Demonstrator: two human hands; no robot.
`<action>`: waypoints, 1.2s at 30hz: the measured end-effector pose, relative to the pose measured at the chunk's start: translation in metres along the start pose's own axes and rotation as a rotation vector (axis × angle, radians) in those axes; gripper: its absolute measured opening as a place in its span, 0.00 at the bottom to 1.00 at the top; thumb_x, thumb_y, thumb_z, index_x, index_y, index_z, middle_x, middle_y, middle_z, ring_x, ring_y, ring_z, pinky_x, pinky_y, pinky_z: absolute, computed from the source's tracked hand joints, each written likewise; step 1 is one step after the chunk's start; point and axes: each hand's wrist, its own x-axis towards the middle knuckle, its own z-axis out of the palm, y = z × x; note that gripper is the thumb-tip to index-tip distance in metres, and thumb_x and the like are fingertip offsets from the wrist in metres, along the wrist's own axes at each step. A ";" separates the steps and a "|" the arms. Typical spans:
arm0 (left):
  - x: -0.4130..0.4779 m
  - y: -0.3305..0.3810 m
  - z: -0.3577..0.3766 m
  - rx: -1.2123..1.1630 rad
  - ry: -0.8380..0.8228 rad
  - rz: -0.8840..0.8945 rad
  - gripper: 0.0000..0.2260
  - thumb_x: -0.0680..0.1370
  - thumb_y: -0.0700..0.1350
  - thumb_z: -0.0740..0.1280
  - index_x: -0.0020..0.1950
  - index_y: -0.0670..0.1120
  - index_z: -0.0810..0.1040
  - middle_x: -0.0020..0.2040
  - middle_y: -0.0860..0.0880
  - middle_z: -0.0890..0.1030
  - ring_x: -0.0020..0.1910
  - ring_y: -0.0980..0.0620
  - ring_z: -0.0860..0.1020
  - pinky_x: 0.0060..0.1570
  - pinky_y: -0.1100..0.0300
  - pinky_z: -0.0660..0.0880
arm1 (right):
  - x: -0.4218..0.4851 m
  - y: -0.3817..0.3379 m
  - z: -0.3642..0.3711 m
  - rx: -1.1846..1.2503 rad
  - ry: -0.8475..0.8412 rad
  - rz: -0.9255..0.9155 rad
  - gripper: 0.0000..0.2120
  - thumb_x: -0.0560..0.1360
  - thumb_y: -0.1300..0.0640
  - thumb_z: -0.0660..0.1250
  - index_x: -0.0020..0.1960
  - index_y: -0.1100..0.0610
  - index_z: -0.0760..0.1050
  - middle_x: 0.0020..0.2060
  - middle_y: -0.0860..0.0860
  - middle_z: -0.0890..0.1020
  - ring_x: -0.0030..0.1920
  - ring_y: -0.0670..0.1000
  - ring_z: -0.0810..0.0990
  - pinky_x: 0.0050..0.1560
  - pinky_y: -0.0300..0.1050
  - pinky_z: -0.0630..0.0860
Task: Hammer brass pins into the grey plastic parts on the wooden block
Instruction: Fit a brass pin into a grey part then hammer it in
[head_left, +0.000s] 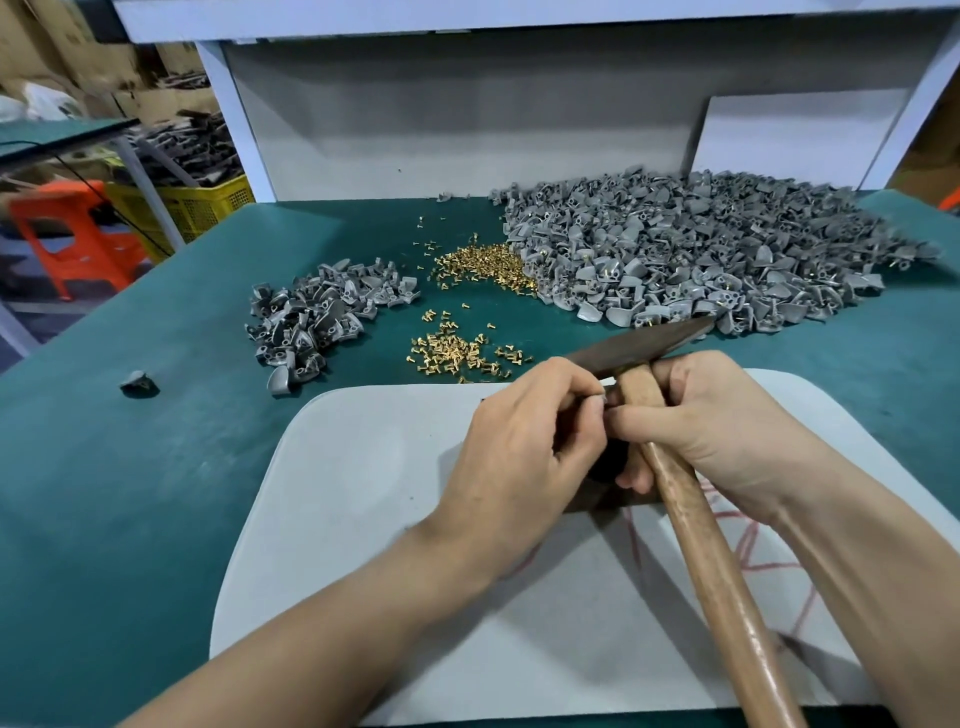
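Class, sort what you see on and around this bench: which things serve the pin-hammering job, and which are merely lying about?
In use: hammer, brass pins, grey plastic parts, wooden block, grey mat.

Lying about: orange stool, yellow crate, stray grey part off to the left.

Head view — forward, down, close over bench (156, 467).

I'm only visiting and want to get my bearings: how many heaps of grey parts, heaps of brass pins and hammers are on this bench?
Grey part heaps: 2, small left heap, large right heap
Brass pin heaps: 2, far pin heap, near pin heap
Hammer: 1
Total: 5
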 end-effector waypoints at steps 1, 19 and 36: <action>0.000 -0.001 0.001 -0.006 0.001 0.002 0.01 0.77 0.39 0.66 0.45 0.43 0.76 0.37 0.62 0.68 0.37 0.70 0.67 0.39 0.78 0.62 | 0.000 0.001 0.000 0.000 0.000 0.001 0.13 0.66 0.69 0.66 0.26 0.58 0.78 0.19 0.60 0.75 0.18 0.51 0.74 0.22 0.41 0.72; 0.001 -0.006 -0.004 -0.148 -0.050 -0.039 0.03 0.77 0.40 0.64 0.47 0.43 0.77 0.36 0.62 0.74 0.35 0.68 0.71 0.39 0.73 0.66 | 0.002 0.003 -0.002 0.050 0.010 -0.037 0.06 0.69 0.67 0.68 0.35 0.63 0.75 0.18 0.59 0.73 0.19 0.52 0.73 0.24 0.42 0.74; 0.007 -0.008 -0.010 -0.802 -0.110 -0.343 0.05 0.78 0.34 0.63 0.47 0.42 0.75 0.32 0.48 0.81 0.27 0.53 0.79 0.28 0.65 0.75 | 0.004 0.004 -0.003 0.390 0.074 -0.075 0.15 0.74 0.65 0.59 0.31 0.62 0.78 0.18 0.54 0.73 0.17 0.50 0.62 0.24 0.41 0.74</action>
